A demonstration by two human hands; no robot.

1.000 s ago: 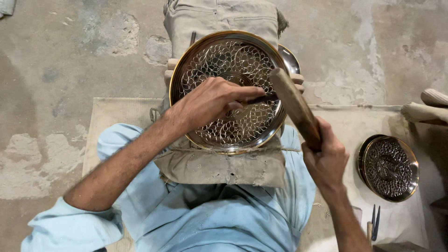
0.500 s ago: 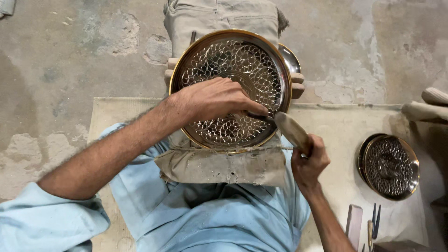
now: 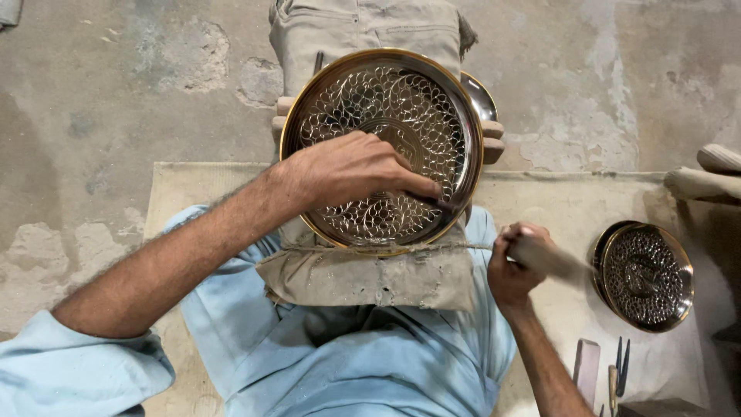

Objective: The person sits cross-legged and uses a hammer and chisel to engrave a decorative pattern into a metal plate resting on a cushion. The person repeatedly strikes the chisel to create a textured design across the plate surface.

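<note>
Mallet drawn back from the engraved plate

The big round brass plate (image 3: 382,147), chased all over with a leafy pattern, rests tilted on a cloth-wrapped block (image 3: 370,274) across the seated person's lap. The left hand (image 3: 351,170) lies on the plate's lower half, fingers pinched together on a slim dark tool (image 3: 444,202) whose tip meets the metal near the right rim. The right hand (image 3: 513,262) is clamped around a wooden mallet (image 3: 552,262), blurred with motion

1 second ago the mallet stood raised over the plate's right edge; half a second ago it was lower, near the rim; now it has swung down and out to the right, off the plate and beside the block. The left hand has held its place, the tool slid only slightly rightward. That reads as a pause between blows, the punch kept on its line while the striking hand draws away

On the mat (image 3: 556,201) to the right lies a smaller engraved dish (image 3: 644,274), with a few slim hand tools (image 3: 617,367) near the bottom edge
</note>
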